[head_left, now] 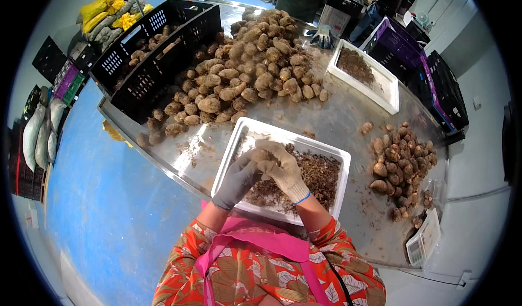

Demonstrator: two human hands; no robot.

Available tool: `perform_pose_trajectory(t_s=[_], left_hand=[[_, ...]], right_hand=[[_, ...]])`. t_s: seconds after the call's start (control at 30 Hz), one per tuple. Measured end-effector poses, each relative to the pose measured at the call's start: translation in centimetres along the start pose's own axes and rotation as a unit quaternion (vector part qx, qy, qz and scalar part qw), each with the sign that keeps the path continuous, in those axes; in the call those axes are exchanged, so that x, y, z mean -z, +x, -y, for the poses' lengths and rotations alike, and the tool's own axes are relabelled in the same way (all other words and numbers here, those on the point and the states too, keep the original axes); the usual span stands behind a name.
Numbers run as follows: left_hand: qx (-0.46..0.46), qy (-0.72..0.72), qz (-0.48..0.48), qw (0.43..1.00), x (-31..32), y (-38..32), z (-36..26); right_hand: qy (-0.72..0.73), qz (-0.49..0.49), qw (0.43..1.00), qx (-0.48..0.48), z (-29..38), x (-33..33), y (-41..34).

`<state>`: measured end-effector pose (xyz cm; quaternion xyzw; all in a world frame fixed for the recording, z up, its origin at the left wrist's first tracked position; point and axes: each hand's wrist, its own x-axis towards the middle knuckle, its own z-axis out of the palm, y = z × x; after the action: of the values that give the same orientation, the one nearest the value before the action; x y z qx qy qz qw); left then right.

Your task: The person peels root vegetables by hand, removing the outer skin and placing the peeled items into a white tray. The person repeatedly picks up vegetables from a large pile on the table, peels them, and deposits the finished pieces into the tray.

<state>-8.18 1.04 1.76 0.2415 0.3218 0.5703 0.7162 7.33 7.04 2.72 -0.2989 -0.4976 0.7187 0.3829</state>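
My left hand (240,179), in a grey glove, grips one side of a hairy brown taro corm (262,156). On its other side are the fingers of my right hand (285,173), in a cream knit glove with a blue hem. The gloves partly hide the corm. Both hands are above a white foam tray (342,183) that holds a layer of loose brown root fibres (320,171). Beyond the tray, a large heap of hairy taro corms (253,61) covers part of the metal table (338,126). A smaller pile of cleaner corms (401,159) lies to the right.
Black plastic crates (138,81) with some corms stand at the left edge. Farther right are a second foam tray (391,89) with fibres, a glove (322,36) and a purple crate (399,41). A digital scale (424,236) is at the near right corner. Other people stand beyond the table.
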Motion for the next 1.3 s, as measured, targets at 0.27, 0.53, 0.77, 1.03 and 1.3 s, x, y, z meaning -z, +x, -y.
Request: perform_pose_trajectory(t_s=[0.27, 0.53, 0.77, 1.03, 1.3], left_hand=[[-0.148, 0.225, -0.072, 0.96, -0.7, -1.0, -0.1], [-0.24, 0.267, -0.12, 0.926, -1.3, -0.8, 1.5], [-0.21, 0.381, -0.154, 0.887, -1.1, -0.6, 3.9], [-0.272, 0.475, -0.142, 0.825, -1.0, 0.0, 4.9], [-0.085, 0.249, -0.178, 0.948, 1.7, 0.7, 0.2]], right_hand=[[-0.204, -0.145, 0.954, 0.167, -0.8, -1.1, -0.8], [-0.219, -0.164, 0.95, 0.152, -0.8, -1.6, -0.7], [-0.208, -0.141, 0.964, 0.088, -2.0, 1.6, -1.8], [-0.057, -0.133, 0.989, -0.024, -1.8, 2.6, -2.8], [-0.109, -0.05, 0.992, -0.03, -2.2, 2.3, -5.0]])
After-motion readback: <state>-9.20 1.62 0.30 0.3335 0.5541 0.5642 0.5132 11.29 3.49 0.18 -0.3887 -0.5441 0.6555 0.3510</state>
